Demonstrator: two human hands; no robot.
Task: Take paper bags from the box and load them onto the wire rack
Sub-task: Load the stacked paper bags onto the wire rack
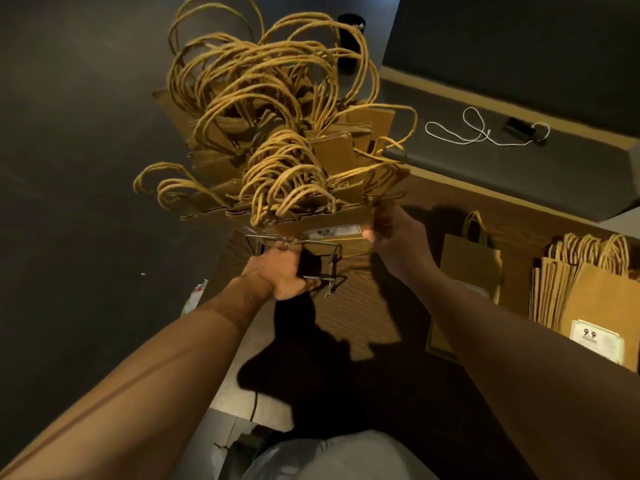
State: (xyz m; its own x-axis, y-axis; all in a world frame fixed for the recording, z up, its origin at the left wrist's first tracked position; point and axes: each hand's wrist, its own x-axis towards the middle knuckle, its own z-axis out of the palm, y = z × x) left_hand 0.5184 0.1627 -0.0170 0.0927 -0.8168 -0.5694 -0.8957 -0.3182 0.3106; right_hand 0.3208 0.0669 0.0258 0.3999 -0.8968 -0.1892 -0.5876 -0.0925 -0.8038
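Rack's nearly full, and I'm steadying it with both hands!

My left hand (282,271) curls round the wire rack (311,261) frame at its near end; my right hand (391,230) pinches the front paper bag (332,233) in the packed row, its twisted handles (277,133) tangled above. Snagged loops could drag bags out, or the top-heavy rack could tip. It stands on a wood-grain counter (381,306); more bags (588,299) lie at right, a white cord (485,133) far right. I can't see the box.
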